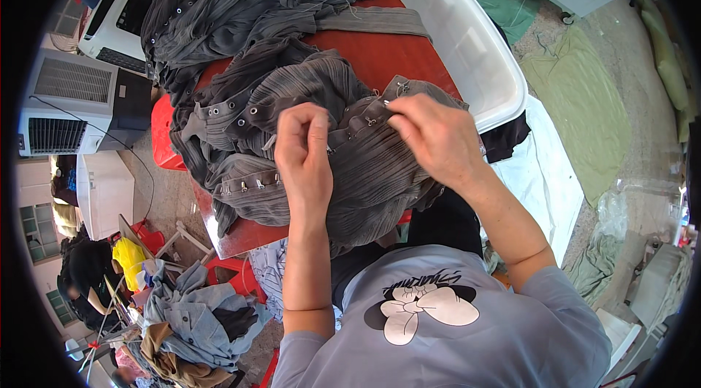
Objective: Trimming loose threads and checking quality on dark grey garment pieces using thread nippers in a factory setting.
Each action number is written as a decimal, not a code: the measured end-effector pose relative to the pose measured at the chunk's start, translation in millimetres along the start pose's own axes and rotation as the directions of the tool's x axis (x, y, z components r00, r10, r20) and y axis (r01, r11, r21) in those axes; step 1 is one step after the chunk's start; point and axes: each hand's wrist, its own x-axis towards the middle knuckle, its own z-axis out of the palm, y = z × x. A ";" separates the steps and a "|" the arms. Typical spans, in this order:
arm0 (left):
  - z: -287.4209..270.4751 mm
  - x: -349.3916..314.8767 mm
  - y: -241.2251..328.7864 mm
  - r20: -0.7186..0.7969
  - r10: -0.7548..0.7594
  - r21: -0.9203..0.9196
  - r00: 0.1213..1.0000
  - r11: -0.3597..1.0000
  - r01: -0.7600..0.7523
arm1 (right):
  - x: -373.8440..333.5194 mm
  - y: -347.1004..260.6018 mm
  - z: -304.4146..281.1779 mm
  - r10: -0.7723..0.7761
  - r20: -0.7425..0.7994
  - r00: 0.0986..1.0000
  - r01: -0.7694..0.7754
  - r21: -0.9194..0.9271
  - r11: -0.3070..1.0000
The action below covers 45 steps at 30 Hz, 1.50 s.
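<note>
A dark grey ribbed garment (365, 162) lies bunched in front of me, with a band of small metal hooks (261, 183) and a strip of metal eyelets (241, 122). My left hand (304, 154) is closed over the garment's middle, its fingers curled in. What it holds, if anything, is hidden. To its right, my right hand (438, 138) pinches the garment's edge between thumb and fingertips, where a small shiny metal piece shows. Another metal hook (371, 121) sits on the cloth between both hands.
A heap of similar grey garments (255, 1) covers the far part of the red table (394, 59). A white plastic tub (475, 37) stands along its right side. Left are air coolers (69, 100) and a pile of clothes (197, 315). Green cloth (577, 110) lies on the floor at right.
</note>
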 end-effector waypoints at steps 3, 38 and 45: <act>3.6 0.5 9.5 -0.010 0.255 0.454 0.967 0.863 -0.223 | -3.4 17.9 -5.5 0.151 -0.048 0.987 -0.143 0.139 0.980; 26.9 11.8 -6.1 0.279 -0.061 0.058 0.958 0.997 0.046 | -27.9 24.3 0.9 0.130 0.020 0.991 -0.131 0.182 0.975; 25.4 13.6 2.9 0.288 -0.093 0.156 0.953 0.987 0.049 | -23.2 21.4 1.7 0.098 0.031 0.995 -0.101 0.147 0.984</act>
